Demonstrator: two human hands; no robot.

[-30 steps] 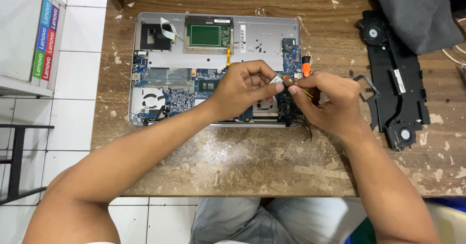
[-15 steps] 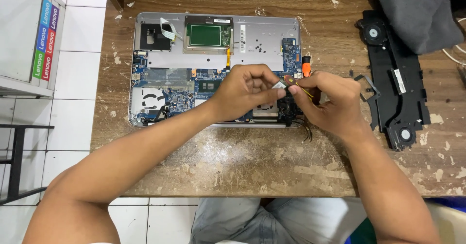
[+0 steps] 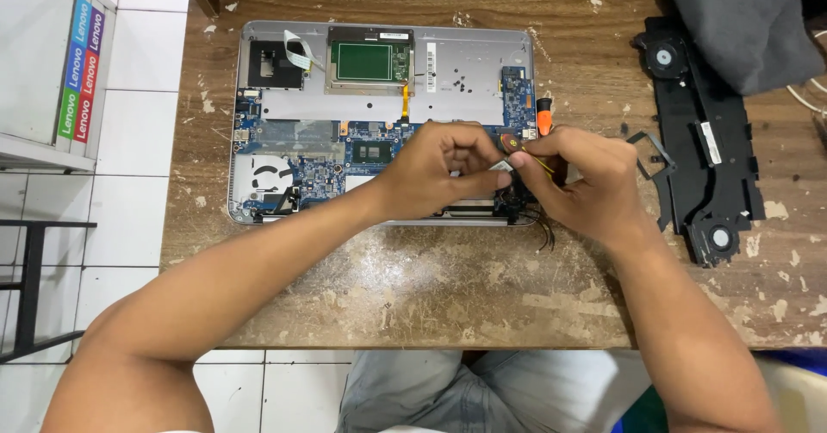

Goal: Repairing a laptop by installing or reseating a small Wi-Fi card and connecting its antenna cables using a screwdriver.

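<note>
Over the right near corner of the opened laptop (image 3: 379, 123), the left hand (image 3: 444, 168) and right hand (image 3: 577, 179) pinch what looks like a small connector (image 3: 502, 165); easing it free needs a gentle, steady pull.

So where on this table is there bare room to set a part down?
Bare wood lies along the table's near edge, below the opened laptop and between the forearms. Crowded: the right side, where both hands, the black speaker assembly and grey cloth sit.

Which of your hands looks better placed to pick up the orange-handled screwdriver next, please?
Probably the right hand: the orange-handled screwdriver lies just beyond its fingers, at the opened laptop's right edge. The left hand sits farther left, pinching a small part.
</note>
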